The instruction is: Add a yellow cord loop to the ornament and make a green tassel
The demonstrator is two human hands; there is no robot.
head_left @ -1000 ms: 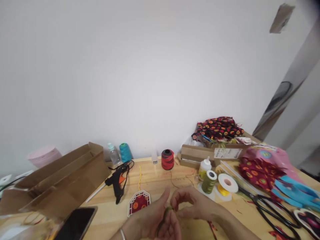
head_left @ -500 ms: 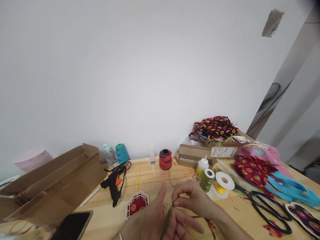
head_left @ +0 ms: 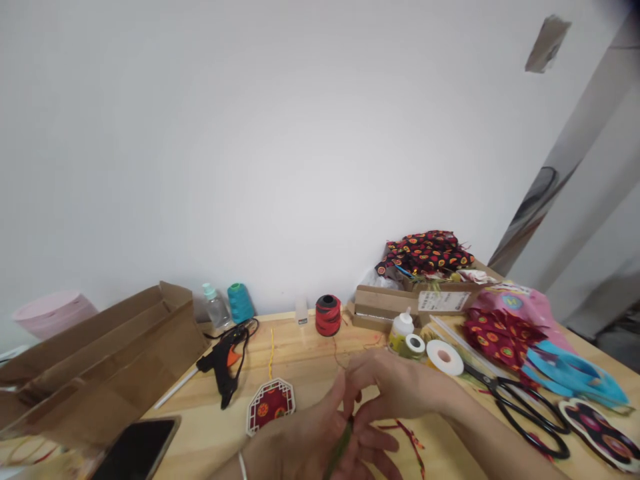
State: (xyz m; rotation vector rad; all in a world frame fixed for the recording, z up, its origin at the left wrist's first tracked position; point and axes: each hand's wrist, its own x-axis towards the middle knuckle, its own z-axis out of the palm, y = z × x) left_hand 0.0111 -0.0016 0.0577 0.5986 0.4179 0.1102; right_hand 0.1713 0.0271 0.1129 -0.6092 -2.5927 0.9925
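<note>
My left hand [head_left: 320,437] is turned palm up in the lower middle, with an olive-green thread bundle [head_left: 340,448] lying across it, held near the thumb. Some of its fingers are spread. My right hand [head_left: 383,387] reaches over from the right, fingertips pinched at the upper end of the bundle; the exact grip is partly hidden. Left of my hands lies an octagonal white-framed ornament [head_left: 270,405] with red patterned fabric and a yellow cord [head_left: 271,353]. Behind my right hand stands a spool of olive-green thread [head_left: 415,345], partly covered.
A glue gun [head_left: 224,368], phone [head_left: 137,448] and long cardboard box [head_left: 115,363] are on the left. A red-and-black spool [head_left: 328,317] stands near the wall. On the right are a glue bottle [head_left: 401,330], a white spool [head_left: 445,358], black scissors [head_left: 530,413] and blue ribbon [head_left: 575,377].
My right hand has moved slightly up and right, turning its back to the camera and covering more of the green spool. The view has shifted slightly.
</note>
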